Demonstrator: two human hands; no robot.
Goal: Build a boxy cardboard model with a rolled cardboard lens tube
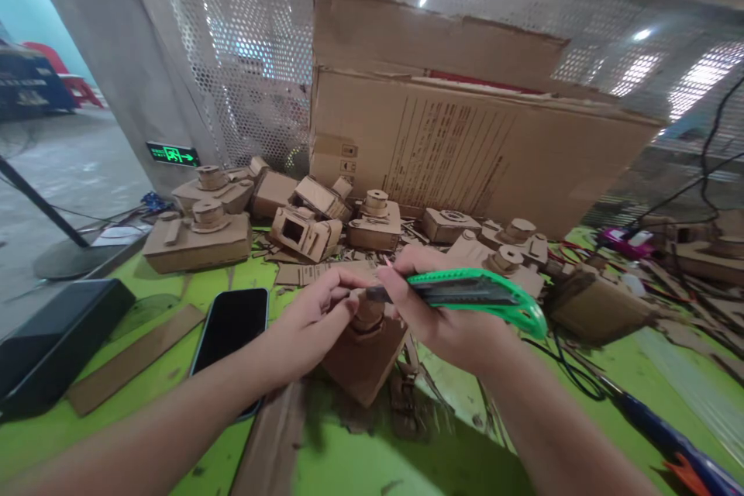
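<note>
In the middle of the green table, a cardboard camera model (363, 364) rests with its round lens piece facing up. My left hand (322, 310) is closed on that lens piece, thumb and fingers pinching its edge. My right hand (433, 310) grips a green box cutter (482, 296), its blade end pointing left at the top of the lens piece. Whether the blade touches the cardboard is hidden by my fingers. Cardboard scraps (415, 395) lie beside the model.
More cardboard camera models (198, 240) stand along the back before a large carton (465, 147). A phone (232, 333), a cardboard strip (136, 356) and a black box (63, 349) lie to the left. A soldering iron (656, 426) and cables are at right.
</note>
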